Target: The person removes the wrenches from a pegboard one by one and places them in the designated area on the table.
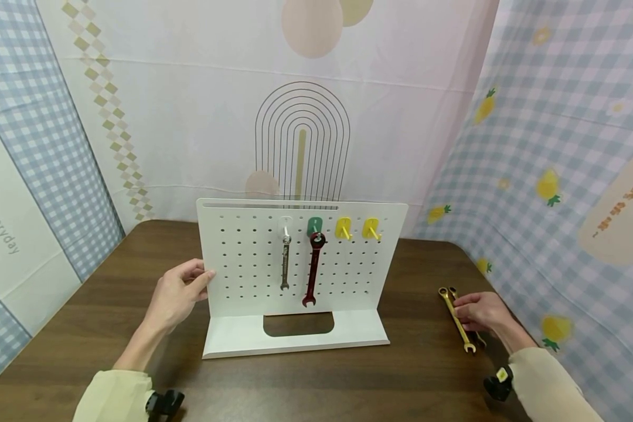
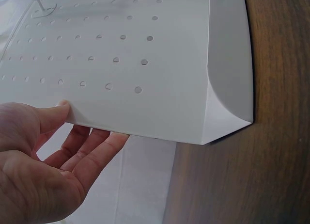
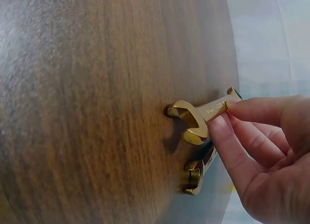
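A white pegboard (image 1: pixel 253 275) stands upright on its folded base. My left hand (image 1: pixel 180 293) grips its left edge, thumb on the front face and fingers behind, as the left wrist view shows. On the board a small silver wrench (image 1: pixel 285 264) hangs from a white hook (image 1: pixel 285 225), and a dark red wrench (image 1: pixel 313 269) from a green hook (image 1: pixel 314 225). Two yellow hooks (image 1: pixel 343 228) to the right hold nothing. At the table's right, my right hand (image 1: pixel 482 312) pinches a gold wrench (image 3: pixel 213 108) between thumb and fingers. A second gold wrench (image 3: pixel 194 178) lies beside it, partly hidden by the hand.
The brown wooden table (image 1: pixel 295 381) carries the board and the gold wrenches. A white printed cloth (image 1: pixel 190 129) hangs behind, and checked cloth (image 1: pixel 506 205) rises close beside my right hand. The board's base has a cut-out (image 1: pixel 298 324) at its middle.
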Demonstrator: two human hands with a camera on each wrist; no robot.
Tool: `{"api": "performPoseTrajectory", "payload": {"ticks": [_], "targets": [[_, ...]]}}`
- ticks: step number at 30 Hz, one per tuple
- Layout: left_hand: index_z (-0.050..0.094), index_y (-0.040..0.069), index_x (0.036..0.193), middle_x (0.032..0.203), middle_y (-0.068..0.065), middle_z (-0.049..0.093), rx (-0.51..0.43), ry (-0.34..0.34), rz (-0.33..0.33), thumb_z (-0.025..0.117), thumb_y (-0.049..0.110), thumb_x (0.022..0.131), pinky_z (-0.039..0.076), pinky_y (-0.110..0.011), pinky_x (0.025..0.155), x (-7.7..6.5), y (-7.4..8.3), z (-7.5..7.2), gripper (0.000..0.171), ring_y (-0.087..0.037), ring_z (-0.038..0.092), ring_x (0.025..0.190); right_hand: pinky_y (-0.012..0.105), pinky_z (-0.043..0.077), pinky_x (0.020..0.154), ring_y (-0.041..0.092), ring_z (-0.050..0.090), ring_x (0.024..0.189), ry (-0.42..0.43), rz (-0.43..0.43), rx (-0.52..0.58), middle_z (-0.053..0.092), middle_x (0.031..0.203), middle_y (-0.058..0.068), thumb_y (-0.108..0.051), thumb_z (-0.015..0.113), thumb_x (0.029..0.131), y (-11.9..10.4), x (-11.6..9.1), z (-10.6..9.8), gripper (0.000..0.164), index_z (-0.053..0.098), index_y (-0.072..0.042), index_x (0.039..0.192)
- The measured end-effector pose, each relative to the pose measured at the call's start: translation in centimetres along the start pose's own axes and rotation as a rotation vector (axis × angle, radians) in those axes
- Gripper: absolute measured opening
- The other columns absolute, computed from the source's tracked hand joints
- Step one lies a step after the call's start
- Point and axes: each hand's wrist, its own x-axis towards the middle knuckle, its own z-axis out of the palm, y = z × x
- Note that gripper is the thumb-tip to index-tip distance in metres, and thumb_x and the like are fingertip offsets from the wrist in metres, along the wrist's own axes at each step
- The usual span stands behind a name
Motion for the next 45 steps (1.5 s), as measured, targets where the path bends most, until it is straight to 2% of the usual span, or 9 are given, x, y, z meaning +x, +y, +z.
{"api": "performPoseTrajectory", "payload": {"ticks": [15, 21, 25, 29, 37, 45], "targets": [[0.067, 0.001, 0.115, 0.11, -0.019, 0.069, 0.0, 0.0, -0.003, 0.064, 0.022, 0.108, 0.068, -0.027, 0.079, -0.3, -0.4, -0.3, 0.023, -0.019, 0.066, 0.09, 0.033, 0.067, 0.063, 0.013, 0.068, 0.073, 0.039, -0.026, -0.014, 0.073, 0.085, 0.003, 0.002, 0.073, 0.092, -0.2, 0.1, 0.9, 0.035, 0.063, 0.016, 0.123], [0.067, 0.001, 0.115, 0.11, -0.019, 0.069, -0.001, 0.001, 0.001, 0.064, 0.022, 0.108, 0.068, -0.028, 0.079, -0.3, -0.4, -0.3, 0.022, -0.019, 0.066, 0.09, 0.034, 0.067, 0.063, 0.014, 0.068, 0.073, 0.051, -0.029, -0.028, 0.071, 0.093, 0.01, 0.005, 0.073, 0.09, -0.3, 0.0, 0.9, 0.04, 0.06, 0.018, 0.126], [0.067, 0.001, 0.115, 0.109, -0.019, 0.068, 0.003, 0.0, 0.0, 0.064, 0.021, 0.108, 0.068, -0.028, 0.079, -0.4, -0.4, -0.3, 0.022, -0.02, 0.066, 0.09, 0.033, 0.068, 0.064, 0.016, 0.07, 0.072, 0.06, -0.026, -0.029, 0.071, 0.099, 0.017, 0.005, 0.072, 0.092, -0.5, -0.1, 0.6, 0.042, 0.058, 0.019, 0.13], [0.067, 0.001, 0.115, 0.108, -0.019, 0.068, 0.007, -0.001, -0.002, 0.064, 0.021, 0.108, 0.068, -0.028, 0.079, -0.4, -0.4, -0.3, 0.021, -0.02, 0.065, 0.09, 0.032, 0.068, 0.066, 0.017, 0.07, 0.073, 0.066, -0.033, -0.029, 0.072, 0.096, 0.018, 0.002, 0.069, 0.097, -0.8, 0.0, 0.1, 0.042, 0.056, 0.019, 0.132], [0.067, 0.0, 0.118, 0.111, -0.02, 0.068, 0.004, -0.009, -0.004, 0.063, 0.021, 0.108, 0.068, -0.03, 0.081, -0.3, -0.3, -0.2, 0.023, -0.022, 0.067, 0.093, 0.035, 0.069, 0.07, 0.018, 0.072, 0.076, 0.075, -0.113, -0.001, 0.074, 0.091, 0.01, 0.002, 0.068, 0.095, -1.8, -0.8, -0.3, 0.041, 0.057, 0.02, 0.129], [0.067, 0.0, 0.117, 0.109, -0.02, 0.068, 0.002, -0.01, 0.009, 0.063, 0.021, 0.108, 0.068, -0.03, 0.08, -0.2, -0.1, -0.1, 0.023, -0.023, 0.067, 0.091, 0.038, 0.069, 0.076, 0.019, 0.077, 0.082, 0.038, -0.188, 0.009, 0.079, 0.097, 0.01, -0.005, 0.071, 0.099, -4.2, -2.7, 0.9, 0.035, 0.063, 0.015, 0.125]]}}
